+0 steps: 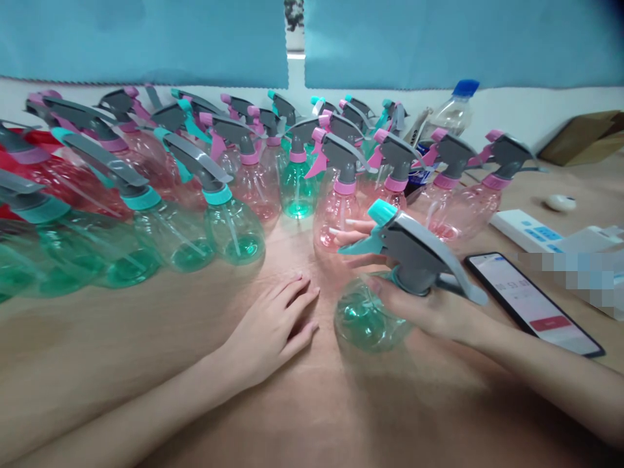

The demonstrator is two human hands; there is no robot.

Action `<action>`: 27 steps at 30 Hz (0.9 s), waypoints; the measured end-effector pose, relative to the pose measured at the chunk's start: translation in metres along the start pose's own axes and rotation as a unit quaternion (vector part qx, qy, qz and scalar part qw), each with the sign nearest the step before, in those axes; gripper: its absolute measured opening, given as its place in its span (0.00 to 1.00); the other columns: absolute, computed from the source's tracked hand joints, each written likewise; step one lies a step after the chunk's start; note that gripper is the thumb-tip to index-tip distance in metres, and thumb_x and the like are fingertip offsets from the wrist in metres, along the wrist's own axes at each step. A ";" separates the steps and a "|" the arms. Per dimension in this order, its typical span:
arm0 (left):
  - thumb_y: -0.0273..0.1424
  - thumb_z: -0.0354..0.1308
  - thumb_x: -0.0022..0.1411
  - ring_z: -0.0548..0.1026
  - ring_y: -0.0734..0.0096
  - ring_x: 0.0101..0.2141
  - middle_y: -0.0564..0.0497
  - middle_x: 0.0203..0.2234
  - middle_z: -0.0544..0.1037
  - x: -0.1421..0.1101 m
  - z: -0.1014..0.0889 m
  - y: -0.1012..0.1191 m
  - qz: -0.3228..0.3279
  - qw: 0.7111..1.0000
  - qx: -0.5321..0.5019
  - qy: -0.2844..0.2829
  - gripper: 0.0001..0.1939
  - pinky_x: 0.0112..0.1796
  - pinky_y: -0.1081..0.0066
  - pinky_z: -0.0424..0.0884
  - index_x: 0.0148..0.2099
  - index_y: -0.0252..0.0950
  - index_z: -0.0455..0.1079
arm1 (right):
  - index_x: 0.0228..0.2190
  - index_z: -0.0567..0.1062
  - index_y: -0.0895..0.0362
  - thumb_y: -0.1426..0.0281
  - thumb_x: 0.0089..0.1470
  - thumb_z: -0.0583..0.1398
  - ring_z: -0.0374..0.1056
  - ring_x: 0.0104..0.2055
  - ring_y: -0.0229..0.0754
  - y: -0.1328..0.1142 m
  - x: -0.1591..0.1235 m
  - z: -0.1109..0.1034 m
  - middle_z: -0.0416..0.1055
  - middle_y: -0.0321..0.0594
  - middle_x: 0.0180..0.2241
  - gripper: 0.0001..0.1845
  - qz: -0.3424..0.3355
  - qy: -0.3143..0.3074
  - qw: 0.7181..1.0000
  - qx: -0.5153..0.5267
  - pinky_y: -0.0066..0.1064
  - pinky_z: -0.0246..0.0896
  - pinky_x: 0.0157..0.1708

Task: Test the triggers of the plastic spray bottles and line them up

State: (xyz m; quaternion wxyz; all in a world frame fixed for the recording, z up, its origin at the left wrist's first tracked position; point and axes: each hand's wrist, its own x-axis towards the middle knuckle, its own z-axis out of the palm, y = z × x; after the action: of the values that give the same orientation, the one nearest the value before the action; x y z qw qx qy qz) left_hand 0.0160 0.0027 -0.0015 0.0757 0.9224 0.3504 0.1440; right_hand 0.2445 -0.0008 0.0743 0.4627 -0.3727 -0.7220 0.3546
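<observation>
A green spray bottle (363,322) with a grey and turquoise trigger head stands close in front of me, tipped a little. My right hand (429,317) is round its neck from the right, the thumb on the near side and the fingertips showing behind; part of the grip is hidden by the sprayer head. On the wooden table (195,377) my left hand (266,328) lies palm down, its fingers loosely stretched and touching no bottle. The nearest pink spray bottle (336,211) stands just behind the right fingertips.
Several green spray bottles (236,227) line the left, with pink ones (256,188) behind. A phone (536,302) showing a timer lies right, beside a white box (524,227). A blue-capped bottle (448,117) and a brown box (580,140) stand at the back.
</observation>
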 end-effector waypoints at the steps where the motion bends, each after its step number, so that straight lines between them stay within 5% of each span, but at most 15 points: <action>1: 0.36 0.48 0.69 0.61 0.52 0.60 0.38 0.59 0.66 0.000 0.000 0.000 0.000 1.000 0.001 -0.001 0.21 0.56 0.50 0.62 0.60 0.32 0.63 | 0.50 0.70 0.47 0.78 0.47 0.57 0.72 0.50 0.47 0.000 0.000 0.000 0.73 0.38 0.49 0.29 0.002 0.001 1.000 0.002 0.35 0.76 0.41; 14: 0.36 0.49 0.69 0.61 0.51 0.60 0.37 0.59 0.66 0.001 0.001 -0.001 0.000 1.000 0.009 -0.006 0.22 0.56 0.49 0.61 0.60 0.30 0.63 | 0.49 0.70 0.51 0.79 0.46 0.55 0.70 0.52 0.46 0.000 0.001 -0.001 0.72 0.40 0.50 0.27 0.009 -0.022 1.000 -0.008 0.33 0.74 0.41; 22: 0.35 0.49 0.69 0.61 0.52 0.60 0.37 0.59 0.66 0.001 0.001 -0.001 -0.001 1.000 0.008 -0.007 0.22 0.57 0.50 0.61 0.60 0.30 0.63 | 0.35 0.73 0.49 0.76 0.47 0.55 0.74 0.39 0.43 -0.006 0.005 -0.003 0.75 0.36 0.33 0.14 0.003 -0.036 0.999 -0.035 0.34 0.73 0.37; 27: 0.35 0.49 0.69 0.62 0.51 0.59 0.37 0.58 0.66 0.001 0.000 -0.001 0.001 1.000 0.013 -0.006 0.21 0.56 0.50 0.62 0.60 0.30 0.63 | 0.29 0.69 0.51 0.76 0.46 0.54 0.73 0.39 0.43 -0.007 0.004 -0.001 0.71 0.36 0.27 0.09 0.006 -0.017 1.000 -0.023 0.32 0.72 0.36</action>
State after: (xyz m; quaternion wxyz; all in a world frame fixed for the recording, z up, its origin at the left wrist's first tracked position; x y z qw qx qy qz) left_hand 0.0162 0.0039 -0.0015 0.0659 0.9244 0.3511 0.1337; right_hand 0.2428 -0.0007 0.0824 0.4393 -0.3814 -0.7355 0.3473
